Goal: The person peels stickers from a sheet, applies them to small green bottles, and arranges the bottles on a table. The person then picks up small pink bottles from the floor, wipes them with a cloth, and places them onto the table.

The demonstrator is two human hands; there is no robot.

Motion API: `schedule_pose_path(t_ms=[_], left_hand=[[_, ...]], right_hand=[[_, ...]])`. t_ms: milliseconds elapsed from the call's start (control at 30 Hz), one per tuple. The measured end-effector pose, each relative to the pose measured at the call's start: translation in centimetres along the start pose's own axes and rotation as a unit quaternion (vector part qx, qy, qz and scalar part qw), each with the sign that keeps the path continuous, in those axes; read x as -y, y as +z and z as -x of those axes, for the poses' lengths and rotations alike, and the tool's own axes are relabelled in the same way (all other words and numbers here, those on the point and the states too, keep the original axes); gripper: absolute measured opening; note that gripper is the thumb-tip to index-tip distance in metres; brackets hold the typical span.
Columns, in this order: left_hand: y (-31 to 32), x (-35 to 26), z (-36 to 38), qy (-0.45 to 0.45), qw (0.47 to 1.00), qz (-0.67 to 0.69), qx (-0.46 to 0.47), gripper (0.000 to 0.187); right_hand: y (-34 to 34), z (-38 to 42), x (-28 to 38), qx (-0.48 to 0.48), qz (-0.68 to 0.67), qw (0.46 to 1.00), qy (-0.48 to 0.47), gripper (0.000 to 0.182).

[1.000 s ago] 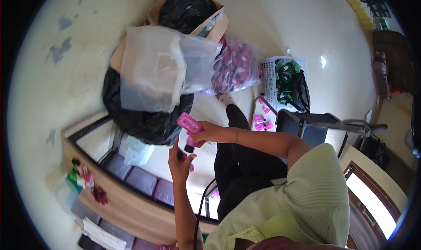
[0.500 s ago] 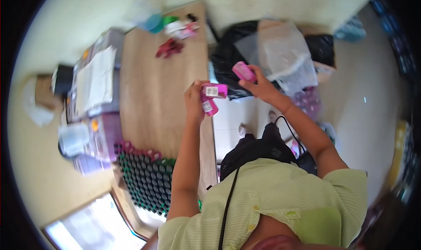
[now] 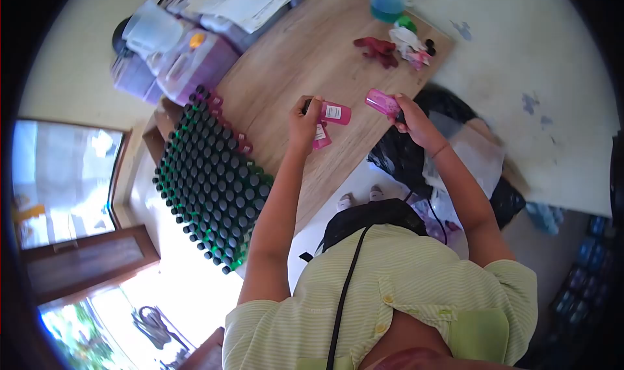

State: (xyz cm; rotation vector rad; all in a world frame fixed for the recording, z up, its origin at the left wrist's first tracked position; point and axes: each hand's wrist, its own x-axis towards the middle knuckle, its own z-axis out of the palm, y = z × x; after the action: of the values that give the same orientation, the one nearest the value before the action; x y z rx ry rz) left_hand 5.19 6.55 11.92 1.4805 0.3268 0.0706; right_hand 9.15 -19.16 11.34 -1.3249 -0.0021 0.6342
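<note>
With the table (image 3: 266, 77) under it, the left hand (image 3: 304, 124) is holding two bottles (image 3: 335, 113), the right hand (image 3: 417, 124) is holding one bottle (image 3: 381, 102), and carrying is likely needing care.

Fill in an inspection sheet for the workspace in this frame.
Surface: wood-grain table; black-capped bottles massed at its left
Things: two pink bottles and a single pink bottle, all held
Clutter: crumpled red item towards the far end
Grip: left hand holds the pair, right hand the single one
Cables: black cord down the shirt front
Surroundings: black bag beside the table; purplish jugs beyond its left edge
</note>
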Motion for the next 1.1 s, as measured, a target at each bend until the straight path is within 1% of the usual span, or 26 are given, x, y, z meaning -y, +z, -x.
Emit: schedule_pose_path(t_ms=[100, 133, 167, 200, 233, 300, 333, 433, 500, 633, 700, 800, 900, 933, 967, 1033, 1100], left_hand=[[-2.5, 1.9, -0.2, 0.023, 0.991, -0.11, -0.073, 0.023], [-3.0, 2.4, -0.3, 0.027, 0.985, -0.145, -0.092, 0.023], [-3.4, 3.1, -0.3, 0.067, 0.965, -0.221, -0.122, 0.021], [-3.6, 3.8, -0.1, 0.104, 0.938, -0.297, -0.148, 0.02], [-3.8, 4.3, 0.1, 0.139, 0.902, -0.37, -0.171, 0.019], [-4.2, 5.0, 0.1, 0.099, 0.897, -0.405, -0.147, 0.019], [-4.5, 5.3, 0.0, 0.08, 0.893, -0.423, -0.134, 0.019], [-5.4, 6.8, -0.4, 0.095, 0.861, -0.487, -0.109, 0.02], [-6.0, 7.5, -0.4, 0.086, 0.868, -0.48, -0.098, 0.023], [-6.4, 7.3, -0.2, 0.082, 0.883, -0.453, -0.096, 0.031], [-6.9, 8.1, -0.4, 0.117, 0.899, -0.41, -0.1, 0.035], [-7.2, 8.8, -0.7, 0.147, 0.907, -0.38, -0.106, 0.038], [-6.6, 8.8, -0.3, 0.147, 0.915, -0.355, -0.124, 0.038], [-6.3, 8.9, -0.2, 0.143, 0.918, -0.345, -0.133, 0.038], [-6.2, 9.1, -0.2, 0.135, 0.918, -0.346, -0.137, 0.038], [-6.1, 9.5, -0.2, 0.119, 0.916, -0.35, -0.154, 0.038], [-5.7, 9.7, -0.1, 0.093, 0.908, -0.362, -0.188, 0.039]], right_hand=[[0.4, -4.0, -0.2, 0.02, 0.145, 0.989, -0.005, 0.035], [0.3, -5.8, -1.0, 0.029, 0.248, 0.965, -0.075, 0.033], [0.2, -7.9, -2.1, 0.038, 0.345, 0.927, -0.143, 0.032], [0.2, -9.5, -3.0, 0.045, 0.435, 0.874, -0.209, 0.031], [0.4, -10.7, -3.5, 0.057, 0.488, 0.848, -0.197, 0.031], [1.2, -12.7, -3.8, 0.08, 0.589, 0.785, -0.177, 0.032], [1.7, -13.3, -3.9, 0.082, 0.6, 0.777, -0.173, 0.032], [3.5, -13.7, -3.5, 0.094, 0.634, 0.751, -0.159, 0.034], [4.3, -13.0, -2.7, 0.121, 0.659, 0.728, -0.148, 0.038], [5.5, -13.0, -1.8, 0.14, 0.672, 0.714, -0.137, 0.047], [5.2, -13.1, -1.8, 0.139, 0.672, 0.712, -0.146, 0.052], [4.5, -13.0, -1.2, 0.131, 0.643, 0.745, -0.12, 0.058], [-0.2, -16.4, 0.6, 0.07, 0.54, 0.838, -0.047, 0.059], [-3.2, -17.9, 1.2, 0.03, 0.536, 0.833, -0.137, 0.054], [-6.5, -19.4, 2.0, -0.007, 0.526, 0.82, -0.226, 0.05], [-12.1, -21.6, 3.5, -0.134, 0.655, 0.696, -0.262, 0.048], [-17.3, -24.1, 1.9, -0.204, 0.709, 0.601, -0.307, 0.045]])
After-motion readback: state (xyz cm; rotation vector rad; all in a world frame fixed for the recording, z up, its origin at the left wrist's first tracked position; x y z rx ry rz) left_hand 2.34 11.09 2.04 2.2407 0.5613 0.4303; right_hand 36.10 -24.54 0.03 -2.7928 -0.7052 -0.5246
